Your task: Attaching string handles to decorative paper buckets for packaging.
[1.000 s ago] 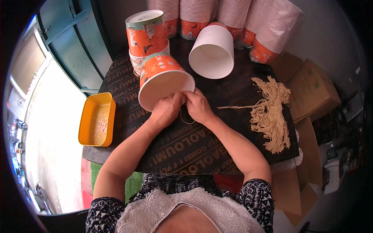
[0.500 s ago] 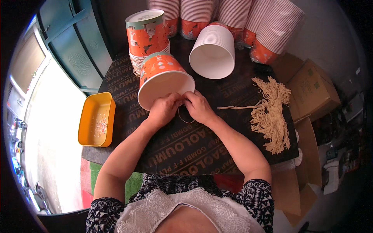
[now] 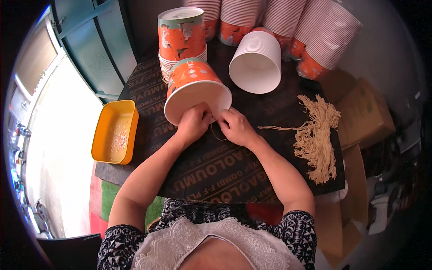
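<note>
In the head view, the orange paper bucket is in the middle of the dark table, tipped over so its wide white mouth faces the person. It has a green band near its bottom and little pictures on its side. The left hand is at the low part of the mouth, with its fingers bent and bunched just inside the rim. The fingertips are hard to see, so I cannot tell if they are closed tight or what they pinch. The right hand is just beside it, at the rim's lower right. Its fingers are bent too, with the thumb close to them, and I cannot tell how tight they are or what they have hold of. A thin string hangs in a little curve between the two hands.

Behind the bucket, on the left, is a stack of upside-down buckets, with white rims at its bottom. On the right, a stack of white-rimmed buckets lies on its side, with its open mouth toward the person. More wrapped bucket stacks are at the back. A messy bunch of tan strings lies on the right side of the table, with one thin bit poking out to the left. On the left side is a yellow tray with tiny colored bits in it. A cardboard box is past the table's right edge
</note>
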Demonstrator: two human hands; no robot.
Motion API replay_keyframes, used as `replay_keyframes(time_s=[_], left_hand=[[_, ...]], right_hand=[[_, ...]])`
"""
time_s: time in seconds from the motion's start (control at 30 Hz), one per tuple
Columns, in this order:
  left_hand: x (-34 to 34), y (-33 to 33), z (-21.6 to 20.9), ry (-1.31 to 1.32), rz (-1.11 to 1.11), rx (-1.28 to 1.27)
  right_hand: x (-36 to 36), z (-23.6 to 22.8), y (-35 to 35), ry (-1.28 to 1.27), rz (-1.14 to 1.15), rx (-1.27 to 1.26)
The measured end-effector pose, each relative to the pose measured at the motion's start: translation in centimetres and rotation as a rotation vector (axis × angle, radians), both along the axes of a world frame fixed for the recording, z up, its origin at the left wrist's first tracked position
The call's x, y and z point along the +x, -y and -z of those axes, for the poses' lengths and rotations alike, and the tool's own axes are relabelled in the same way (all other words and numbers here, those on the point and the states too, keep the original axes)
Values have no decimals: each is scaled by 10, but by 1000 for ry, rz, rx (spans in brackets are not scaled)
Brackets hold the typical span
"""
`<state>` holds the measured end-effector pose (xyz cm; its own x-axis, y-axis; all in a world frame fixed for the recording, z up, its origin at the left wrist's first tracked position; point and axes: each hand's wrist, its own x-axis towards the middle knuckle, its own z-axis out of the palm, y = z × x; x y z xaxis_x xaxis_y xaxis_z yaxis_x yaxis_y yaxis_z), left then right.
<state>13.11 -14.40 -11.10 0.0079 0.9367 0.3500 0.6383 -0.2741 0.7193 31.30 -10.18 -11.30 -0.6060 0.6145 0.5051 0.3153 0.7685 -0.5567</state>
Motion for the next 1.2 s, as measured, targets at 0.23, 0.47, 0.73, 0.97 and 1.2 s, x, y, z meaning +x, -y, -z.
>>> replay_keyframes(time_s=[0.23,0.47,0.73,0.97,1.2], left_hand=[[0,-1,-3,-182,-123,-4],[-7,2,-18,-3,78,-119],[-6,3,-20,406,203,-406],[-7,0,-17,579,208,-400],[-4,-7,-8,236,205,-197]], right_hand=[[1,4,-3,87,-49,63],[3,8,-6,83,-71,116],[1,0,2,78,-66,137],[-1,6,0,77,-97,162],[0,12,-7,49,-130,77]])
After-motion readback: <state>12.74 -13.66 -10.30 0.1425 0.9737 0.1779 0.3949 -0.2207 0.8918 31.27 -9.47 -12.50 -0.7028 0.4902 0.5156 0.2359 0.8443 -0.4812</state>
